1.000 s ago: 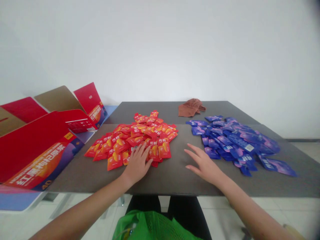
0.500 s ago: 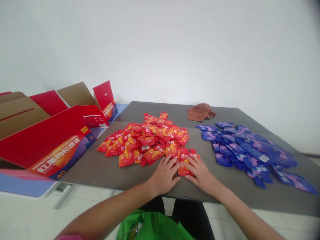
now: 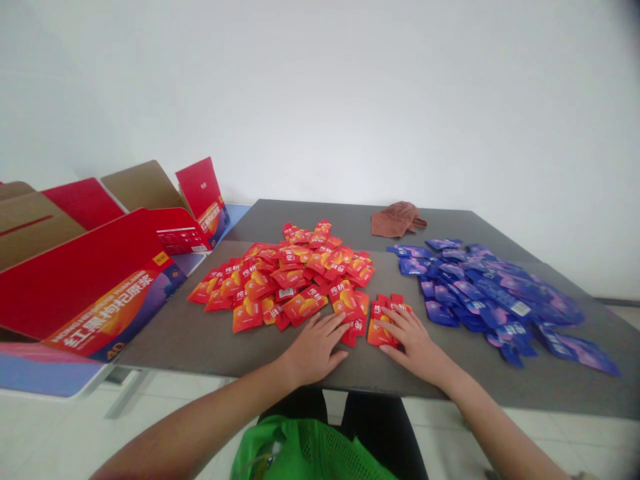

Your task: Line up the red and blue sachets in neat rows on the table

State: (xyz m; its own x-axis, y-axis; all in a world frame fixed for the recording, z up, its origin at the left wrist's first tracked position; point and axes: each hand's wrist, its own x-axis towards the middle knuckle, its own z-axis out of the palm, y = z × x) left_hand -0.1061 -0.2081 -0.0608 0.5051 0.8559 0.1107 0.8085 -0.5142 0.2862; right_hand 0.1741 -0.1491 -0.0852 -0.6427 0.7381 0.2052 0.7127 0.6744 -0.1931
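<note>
I have both bare hands down near the front edge of the dark grey surface. The left hand lies with its fingers on the red packets at the near right end of a big red heap. Its grip is wide and loose, with the thumb off to the side. The right hand rests on a small red bunch that sits just beside the heap, with a thin strip of grey between them. Its grip is wide too, with the fingers spread out on top of the packets. I can't tell how many packets are in that bunch, because the fingers hide some.

Over to the right I see a heap of blue packets, all piled on each other, well apart from the red ones. A crumpled brown cloth lies near the back. On the left, a big red box stands with its flaps up on a blue surface. It has white writing and the number 40 on its side. Below the hands I can see a green top.
</note>
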